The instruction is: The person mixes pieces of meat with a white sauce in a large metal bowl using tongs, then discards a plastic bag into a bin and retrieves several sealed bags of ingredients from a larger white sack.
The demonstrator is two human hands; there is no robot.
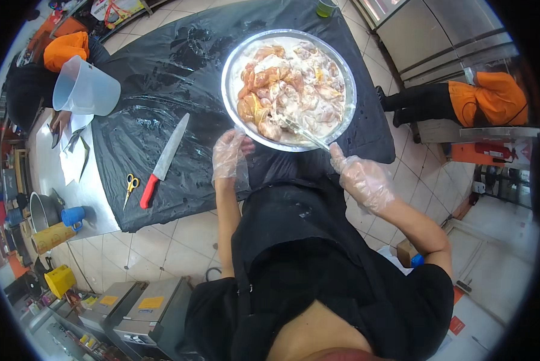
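A wide metal bowl point(352, 97) holds raw chicken pieces point(292, 85), partly coated in a white, wet-looking mixture, with orange-yellow pieces at the left. My right hand point(364, 180), in a clear plastic glove, grips the handle of a metal utensil point(309, 136). The utensil crosses the bowl's near rim, and its working end is sunk among the chicken, so its exact kind is unclear. My left hand point(231, 153), also gloved, is at the bowl's near-left rim with its fingers curled; whether it grips the rim cannot be made out.
Black plastic sheeting point(198, 81) covers the table. A red-handled knife point(164, 162) and yellow-handled scissors point(130, 187) lie left of me. A translucent bucket point(87, 88) stands by a co-worker point(31, 90). Another person point(482, 99) is at the right. A cup point(326, 8) stands at the far edge.
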